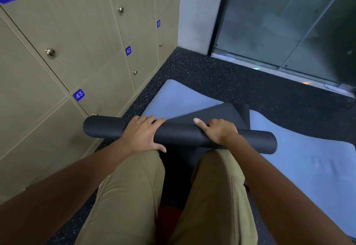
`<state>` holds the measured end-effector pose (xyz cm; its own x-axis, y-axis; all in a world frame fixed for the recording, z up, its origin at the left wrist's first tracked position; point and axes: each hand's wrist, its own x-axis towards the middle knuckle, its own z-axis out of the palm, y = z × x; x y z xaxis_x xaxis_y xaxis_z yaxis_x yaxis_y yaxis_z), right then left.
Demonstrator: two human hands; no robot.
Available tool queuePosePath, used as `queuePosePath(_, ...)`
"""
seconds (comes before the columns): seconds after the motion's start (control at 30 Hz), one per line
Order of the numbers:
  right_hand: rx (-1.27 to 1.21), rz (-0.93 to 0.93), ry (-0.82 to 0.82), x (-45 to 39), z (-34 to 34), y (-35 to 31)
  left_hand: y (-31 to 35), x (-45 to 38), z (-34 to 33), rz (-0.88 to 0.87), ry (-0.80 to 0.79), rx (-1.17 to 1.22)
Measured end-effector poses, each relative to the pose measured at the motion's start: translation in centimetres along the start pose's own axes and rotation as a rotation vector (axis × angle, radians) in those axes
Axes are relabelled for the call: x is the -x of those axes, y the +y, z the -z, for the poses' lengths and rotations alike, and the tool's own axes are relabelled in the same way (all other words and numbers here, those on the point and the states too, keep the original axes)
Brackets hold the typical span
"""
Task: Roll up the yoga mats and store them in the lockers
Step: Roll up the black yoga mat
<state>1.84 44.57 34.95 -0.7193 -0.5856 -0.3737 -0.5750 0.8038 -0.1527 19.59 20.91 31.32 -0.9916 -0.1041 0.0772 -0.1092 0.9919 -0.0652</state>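
Observation:
A black yoga mat (179,134), rolled into a long tube, lies across in front of my knees. A short unrolled flap (215,114) still trails beyond it. My left hand (143,134) lies over the roll left of centre, fingers spread across the top and thumb on the near side. My right hand (217,131) grips the roll right of centre, with its fingers curled over the top and one finger pointing out along it. Underneath, a light blue mat (300,158) lies flat on the floor. The beige lockers (81,56) stand at the left, all doors closed.
Blue number tags mark the locker doors, 43 (78,94) nearest the roll's left end. Dark speckled floor (221,79) runs ahead to a grey pillar (200,13) and a glass door (289,23) with a metal threshold. My knees in khaki trousers (134,196) fill the foreground.

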Motion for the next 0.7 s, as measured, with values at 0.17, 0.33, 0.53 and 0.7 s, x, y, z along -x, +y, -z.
queuePosePath(0.17, -0.061, 0.178, -0.059, 0.8, 0.2, 1.6, -0.3, -1.0, 0.8, 0.033, -0.057, 0.085)
queuePosePath(0.33, 0.153, 0.276, 0.113, 1.6, -0.6, 2.6, -0.7, -1.7, 1.8, 0.029, -0.082, 0.126)
queuePosePath(0.53, 0.294, 0.28, 0.333, 1.4, 5.1, 2.2, -1.4, -3.5, 6.1, 0.083, 0.016, 0.219)
queuePosePath(0.7, 0.307, 0.246, 0.505, 3.0, 11.0, 2.1, -1.9, -6.1, 13.3, 0.064, 0.122, 0.121)
